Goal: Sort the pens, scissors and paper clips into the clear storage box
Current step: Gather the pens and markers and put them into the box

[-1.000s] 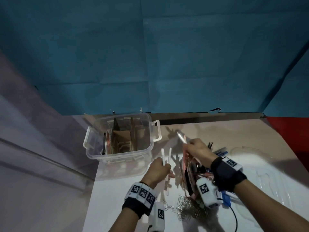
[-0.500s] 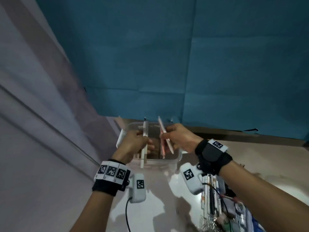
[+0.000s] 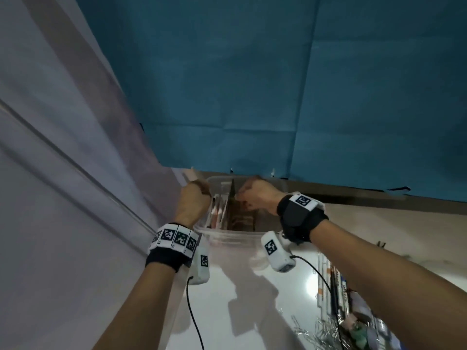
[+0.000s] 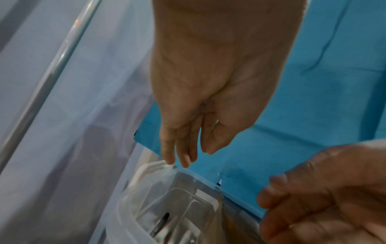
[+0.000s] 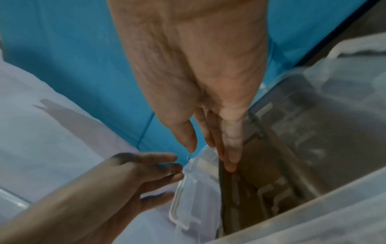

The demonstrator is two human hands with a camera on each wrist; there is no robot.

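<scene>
The clear storage box (image 3: 228,236) stands at the table's far left, split by brown cardboard dividers (image 3: 233,198). Pens (image 3: 217,210) lie in its left compartment; one dark pen (image 4: 160,226) shows through the wall. My left hand (image 3: 194,195) hovers over the box's left rim (image 4: 158,165) with straight fingers (image 4: 167,155) and holds nothing. My right hand (image 3: 252,193) hangs over the middle, its fingers (image 5: 231,148) pointing straight down at a divider (image 5: 240,189), also empty.
More pens (image 3: 328,281) lie on the white table at the right, with a heap of paper clips (image 3: 316,332) nearer me. A blue backdrop (image 3: 252,97) rises right behind the box. A pale wall (image 3: 63,173) runs close along the left.
Both hands carried pens from the pile to the box and let them go; the pens they held half a second ago are no longer in them. The fingers have straightened.
</scene>
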